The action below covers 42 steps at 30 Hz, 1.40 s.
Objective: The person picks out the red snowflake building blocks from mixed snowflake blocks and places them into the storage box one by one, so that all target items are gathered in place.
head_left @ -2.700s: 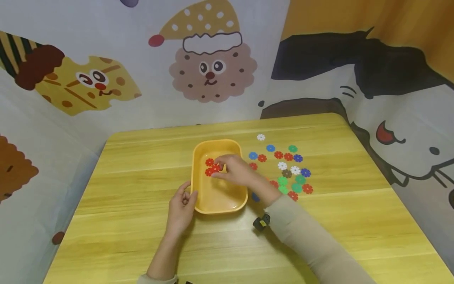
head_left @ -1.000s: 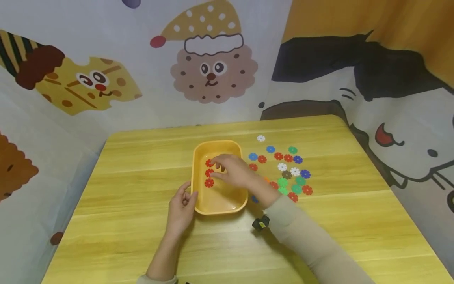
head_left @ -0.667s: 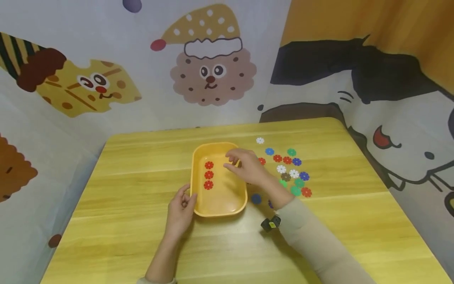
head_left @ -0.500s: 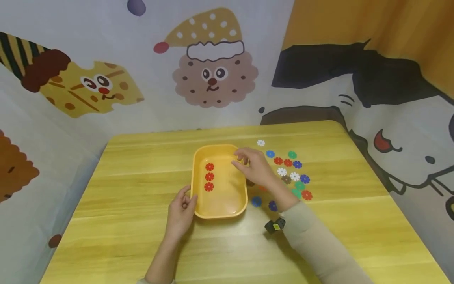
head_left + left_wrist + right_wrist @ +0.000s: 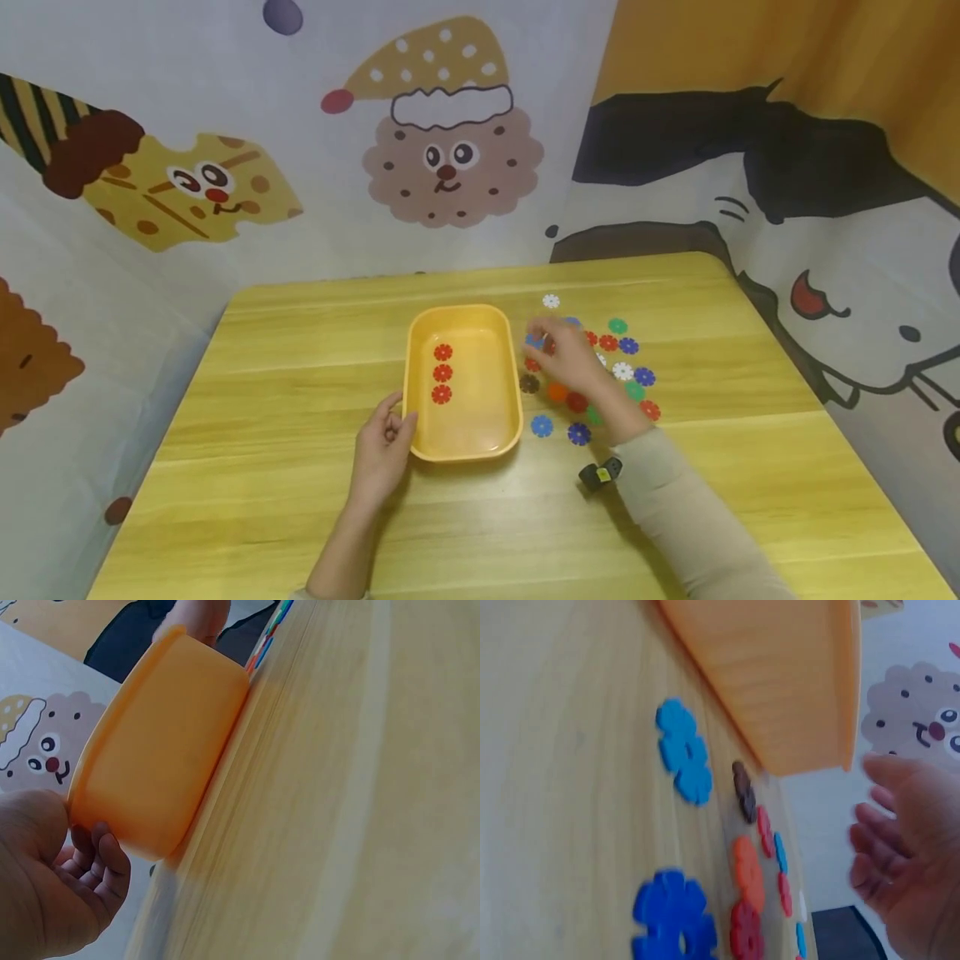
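Observation:
My left hand (image 5: pixel 381 450) holds the left rim of the yellow-orange plastic tray (image 5: pixel 468 457), with the thumb at the edge. In the left wrist view, curled fingertips touch the outer wall of the tray (image 5: pixel 161 742). Three red flower-shaped plastic discs (image 5: pixel 442 372) lie in a column inside the tray. Right of it, my right hand (image 5: pixel 572 364) hovers above many loose discs, fingers loosely bent. Nothing shows between the fingers of that hand (image 5: pixel 922 847) in the right wrist view. It covers part of the discs beneath it.
Loose discs spread right of the tray, among them a white disc (image 5: pixel 551 301), a blue disc (image 5: pixel 542 426), a dark blue disc (image 5: pixel 579 433) and a brown disc (image 5: pixel 529 383). They lie flat on the wood-patterned table (image 5: pixel 285 400). A cartoon-printed cloth (image 5: pixel 315 167) hangs behind.
The third red disc moved from beside the others to the bottom of the column. My right hand let go and moved right, out of the tray, over the loose discs. The left hand stayed put.

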Motion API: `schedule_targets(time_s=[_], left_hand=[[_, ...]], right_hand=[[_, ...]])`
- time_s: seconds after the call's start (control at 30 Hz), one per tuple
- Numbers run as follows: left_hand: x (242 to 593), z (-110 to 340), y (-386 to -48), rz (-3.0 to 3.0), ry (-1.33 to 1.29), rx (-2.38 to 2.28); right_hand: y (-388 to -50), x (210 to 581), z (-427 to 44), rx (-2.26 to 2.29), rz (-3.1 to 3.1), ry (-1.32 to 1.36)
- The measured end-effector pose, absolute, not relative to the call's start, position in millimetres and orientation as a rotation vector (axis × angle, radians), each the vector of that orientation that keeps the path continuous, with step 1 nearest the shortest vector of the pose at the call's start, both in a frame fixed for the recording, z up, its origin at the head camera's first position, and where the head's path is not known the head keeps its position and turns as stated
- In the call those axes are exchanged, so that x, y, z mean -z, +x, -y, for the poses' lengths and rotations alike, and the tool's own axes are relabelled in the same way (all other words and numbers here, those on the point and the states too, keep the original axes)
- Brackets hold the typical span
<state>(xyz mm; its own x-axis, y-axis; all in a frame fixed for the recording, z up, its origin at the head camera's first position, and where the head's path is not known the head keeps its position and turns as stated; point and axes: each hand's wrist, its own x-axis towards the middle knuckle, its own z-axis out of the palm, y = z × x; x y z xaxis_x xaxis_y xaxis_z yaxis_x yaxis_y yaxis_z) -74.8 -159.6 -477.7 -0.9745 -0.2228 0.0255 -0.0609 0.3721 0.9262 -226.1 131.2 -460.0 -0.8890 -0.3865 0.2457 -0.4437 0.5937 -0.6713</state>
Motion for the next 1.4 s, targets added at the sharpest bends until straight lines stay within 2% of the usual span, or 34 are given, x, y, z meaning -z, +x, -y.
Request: schedule_targets(time_s=[0.43, 0.83, 1.4], left_hand=[[480, 162, -75, 2.475, 0.261, 1.686], [479, 162, -76, 2.484, 0.26, 1.685], [477, 161, -75, 2.495, 0.261, 1.708]], right_hand=[[-233, 476, -143, -1.062, 3.089, 0.747], [-233, 478, -149, -1.006, 3.163, 0.621], [-231, 476, -149, -1.111, 3.16, 0.582]])
